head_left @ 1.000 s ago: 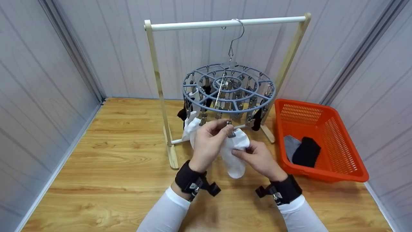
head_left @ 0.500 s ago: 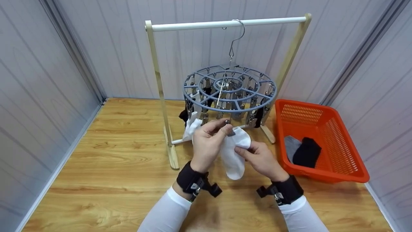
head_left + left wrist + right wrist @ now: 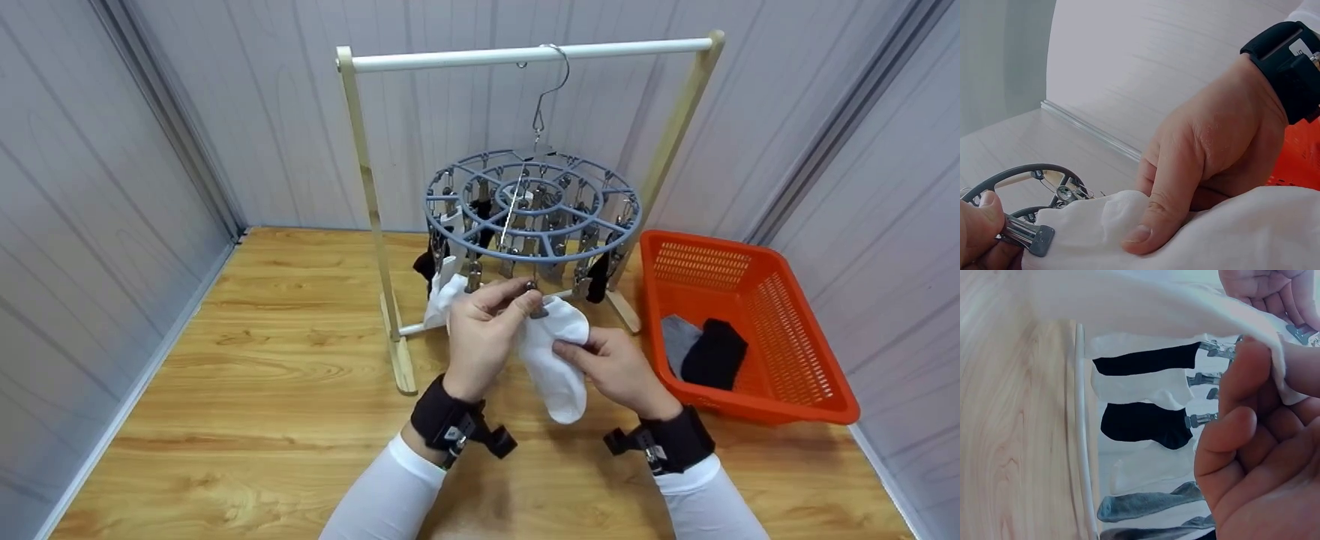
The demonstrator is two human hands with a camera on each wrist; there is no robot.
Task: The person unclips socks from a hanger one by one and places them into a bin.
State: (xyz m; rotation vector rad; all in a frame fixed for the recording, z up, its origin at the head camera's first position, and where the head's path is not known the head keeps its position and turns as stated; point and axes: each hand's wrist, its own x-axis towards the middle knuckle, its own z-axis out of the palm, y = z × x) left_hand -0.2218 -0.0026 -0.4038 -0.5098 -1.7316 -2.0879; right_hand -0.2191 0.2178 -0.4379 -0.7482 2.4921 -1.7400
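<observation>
A white sock [image 3: 551,367] hangs in front of the round blue-grey clip hanger [image 3: 551,247]. My left hand [image 3: 480,337] pinches a metal clip [image 3: 1039,239], whose jaws sit on the sock's cuff edge in the left wrist view. Just right of it, my right hand [image 3: 619,367] holds the cuff between thumb and fingers. In the right wrist view the white cloth passes over the fingers of that hand. Behind it several hung socks show, among them a black sock [image 3: 1145,424] and a grey sock [image 3: 1148,503].
The hanger hooks over the white rail [image 3: 465,58] of a wooden stand on the wood-look floor [image 3: 262,420]. To the right stands an orange basket [image 3: 810,315] with a black sock [image 3: 714,356] and a grey cloth [image 3: 679,337] inside. Panel walls enclose the sides and back.
My right hand has shifted slightly right, drawing the sock's cuff along. The sock's lower end has swung to the right. My left hand stays at the clip.
</observation>
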